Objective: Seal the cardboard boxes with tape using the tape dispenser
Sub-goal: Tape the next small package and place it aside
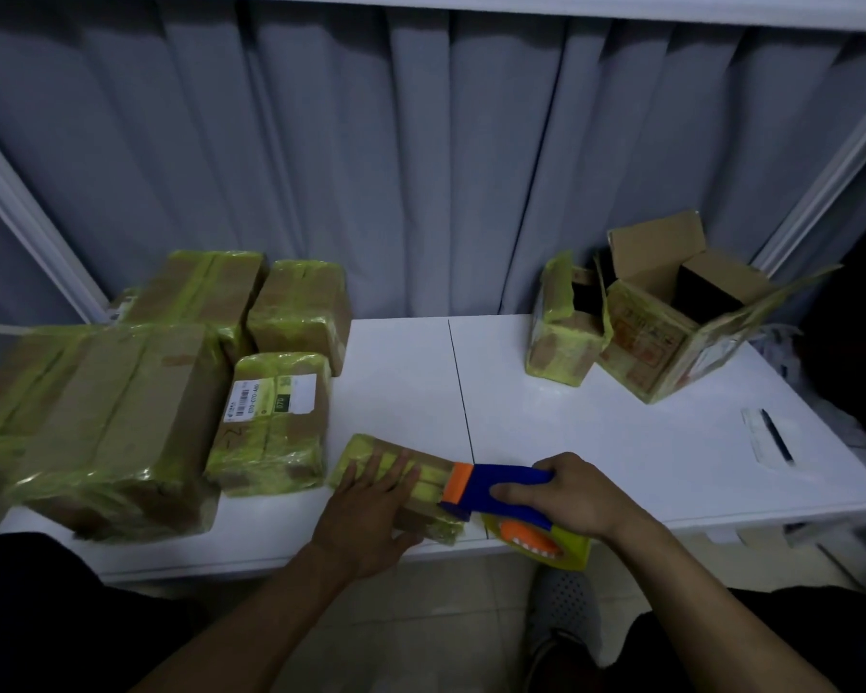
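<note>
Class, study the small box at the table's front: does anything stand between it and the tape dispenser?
Nothing visible does. The tape dispenser, gripped by the right hand, meets the right end of the small box. Only the left hand lies flat on the box top, left of it.

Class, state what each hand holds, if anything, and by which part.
Right hand grips the tape dispenser by its blue handle. Left hand holds nothing; it rests flat on the small box.

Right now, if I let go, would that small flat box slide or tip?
Tipping seems unlikely: the small flat box lies low. It may slide: glossy tape wrap on a smooth white table. Probably light: the left hand pins it while the right hand grips the tape dispenser.
</note>
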A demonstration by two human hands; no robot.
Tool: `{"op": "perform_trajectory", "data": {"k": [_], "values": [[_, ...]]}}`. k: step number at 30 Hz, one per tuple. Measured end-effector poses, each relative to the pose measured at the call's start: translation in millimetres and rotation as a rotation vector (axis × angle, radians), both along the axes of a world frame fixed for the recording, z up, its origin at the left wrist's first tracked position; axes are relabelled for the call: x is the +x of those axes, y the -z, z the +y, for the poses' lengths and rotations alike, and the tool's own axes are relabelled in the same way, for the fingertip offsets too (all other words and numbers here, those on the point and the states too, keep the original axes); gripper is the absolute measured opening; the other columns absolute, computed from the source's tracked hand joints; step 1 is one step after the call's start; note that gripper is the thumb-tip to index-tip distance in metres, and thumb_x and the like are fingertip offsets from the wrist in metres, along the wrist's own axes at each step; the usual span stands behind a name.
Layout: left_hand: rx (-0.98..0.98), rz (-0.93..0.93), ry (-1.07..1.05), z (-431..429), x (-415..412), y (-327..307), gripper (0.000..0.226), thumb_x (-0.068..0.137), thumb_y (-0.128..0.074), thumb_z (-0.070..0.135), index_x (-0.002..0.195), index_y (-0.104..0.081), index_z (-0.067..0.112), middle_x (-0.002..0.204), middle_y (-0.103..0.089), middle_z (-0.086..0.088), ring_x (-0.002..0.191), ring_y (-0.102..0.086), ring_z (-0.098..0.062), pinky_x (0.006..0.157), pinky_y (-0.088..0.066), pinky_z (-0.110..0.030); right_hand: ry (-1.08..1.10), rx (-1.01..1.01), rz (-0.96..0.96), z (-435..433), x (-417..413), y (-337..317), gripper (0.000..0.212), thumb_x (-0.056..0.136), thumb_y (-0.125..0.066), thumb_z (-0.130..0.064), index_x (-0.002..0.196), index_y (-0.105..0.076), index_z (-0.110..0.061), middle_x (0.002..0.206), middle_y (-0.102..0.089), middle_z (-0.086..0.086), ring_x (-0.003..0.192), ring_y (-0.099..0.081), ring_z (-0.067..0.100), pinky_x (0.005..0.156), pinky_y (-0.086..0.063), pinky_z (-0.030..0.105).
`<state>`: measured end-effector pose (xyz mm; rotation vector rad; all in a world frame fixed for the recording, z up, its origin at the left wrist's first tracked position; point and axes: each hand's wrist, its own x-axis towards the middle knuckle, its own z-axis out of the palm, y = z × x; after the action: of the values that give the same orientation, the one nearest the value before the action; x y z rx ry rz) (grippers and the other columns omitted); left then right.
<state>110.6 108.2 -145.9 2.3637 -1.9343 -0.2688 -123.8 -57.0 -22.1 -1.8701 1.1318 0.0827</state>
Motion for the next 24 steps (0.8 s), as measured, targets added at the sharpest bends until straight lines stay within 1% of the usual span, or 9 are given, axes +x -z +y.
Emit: {"op": "perform_trajectory", "data": {"k": [6, 9, 10, 12, 14, 16, 17, 21, 24], "values": [[-0.041, 0.056, -0.015, 2.6, -9.2, -7.3, 0.095, 0.085, -0.042, 0.075, 0.158, -0.002, 0.029, 0.161, 0.012, 0.011, 0.148, 0.015, -0.023, 0.12, 0.01, -0.046, 0.01, -0.02, 0.05, 2.3, 3.1, 8.8, 0.044, 0.073, -0.082, -0.061, 0.083, -0.076, -0.018, 0.073, -0.076, -0.006, 0.064, -0.072, 0.006, 0.054, -0.047, 0.017], [-0.093, 0.09, 0.01, 3.5, -15.4, -8.5, 0.093, 0.086, -0.047, 0.07, 0.158, -0.003, 0.031, 0.161, 0.012, 0.014, 0.149, 0.015, -0.016, 0.123, 0.007, -0.044, 0.012, -0.007, 0.046, 1.2, 8.1, 5.9, 0.043, 0.073, -0.083, -0.059, 0.084, -0.076, -0.018, 0.074, -0.077, -0.005, 0.064, -0.072, 0.005, 0.054, -0.048, 0.016], [-0.103, 0.106, 0.01, 3.1, -16.5, -8.8, 0.092, 0.086, -0.049, 0.07, 0.158, -0.004, 0.033, 0.161, 0.01, 0.016, 0.149, 0.012, -0.014, 0.123, 0.007, -0.044, 0.007, -0.005, 0.047, 1.9, 10.2, 5.7, 0.043, 0.074, -0.083, -0.06, 0.085, -0.075, -0.019, 0.075, -0.076, -0.006, 0.064, -0.072, 0.004, 0.054, -0.048, 0.015], [-0.087, 0.113, 0.0, 2.4, -19.0, -6.2, 0.091, 0.084, -0.05, 0.072, 0.157, -0.008, 0.037, 0.16, 0.003, 0.016, 0.149, 0.007, -0.014, 0.12, 0.013, -0.04, -0.004, -0.01, 0.05, 4.8, 13.0, 6.8, 0.043, 0.074, -0.082, -0.061, 0.087, -0.073, -0.021, 0.077, -0.076, -0.008, 0.064, -0.071, 0.003, 0.054, -0.048, 0.015], [-0.082, 0.102, -0.01, 2.4, -20.6, -2.6, 0.09, 0.08, -0.051, 0.076, 0.155, -0.019, 0.038, 0.159, -0.013, 0.013, 0.15, -0.011, -0.02, 0.118, 0.015, -0.036, -0.011, -0.019, 0.047, 7.0, 14.2, 7.6, 0.046, 0.073, -0.081, -0.065, 0.088, -0.072, -0.022, 0.078, -0.075, -0.009, 0.065, -0.071, 0.003, 0.054, -0.048, 0.015], [-0.045, 0.11, -0.028, 1.8, -20.1, 1.3, 0.09, 0.076, -0.052, 0.079, 0.152, -0.029, 0.037, 0.155, -0.029, 0.011, 0.144, -0.033, -0.025, 0.117, 0.009, -0.036, -0.011, -0.02, 0.044, 6.7, 13.8, 8.1, 0.05, 0.071, -0.081, -0.067, 0.088, -0.073, -0.022, 0.077, -0.076, -0.008, 0.066, -0.072, 0.004, 0.055, -0.048, 0.015], [-0.047, 0.111, -0.041, 0.6, -19.3, 3.9, 0.09, 0.075, -0.053, 0.08, 0.151, -0.031, 0.036, 0.153, -0.032, 0.011, 0.142, -0.037, -0.025, 0.116, 0.007, -0.036, -0.008, -0.018, 0.042, 5.7, 12.9, 7.7, 0.05, 0.07, -0.081, -0.068, 0.087, -0.073, -0.021, 0.077, -0.076, -0.008, 0.066, -0.072, 0.004, 0.055, -0.048, 0.016], [-0.02, 0.084, -0.049, -1.1, -19.2, 1.7, 0.09, 0.073, -0.051, 0.081, 0.149, -0.038, 0.034, 0.151, -0.036, 0.012, 0.137, -0.046, -0.025, 0.115, 0.0, -0.038, -0.029, -0.021, 0.03, 3.7, 5.8, 9.7, 0.048, 0.072, -0.081, -0.066, 0.085, -0.074, -0.02, 0.076, -0.076, -0.006, 0.067, -0.071, 0.005, 0.055, -0.047, 0.016], [-0.004, 0.075, -0.034, -3.2, -17.3, 3.4, 0.088, 0.076, -0.049, 0.08, 0.15, -0.038, 0.034, 0.155, -0.031, 0.01, 0.141, -0.04, -0.027, 0.116, -0.001, -0.043, -0.021, 0.001, -0.008, 2.8, -1.8, 3.5, 0.042, 0.076, -0.081, -0.059, 0.077, -0.075, -0.017, 0.07, -0.075, -0.004, 0.062, -0.069, 0.005, 0.057, -0.046, 0.018]]}}
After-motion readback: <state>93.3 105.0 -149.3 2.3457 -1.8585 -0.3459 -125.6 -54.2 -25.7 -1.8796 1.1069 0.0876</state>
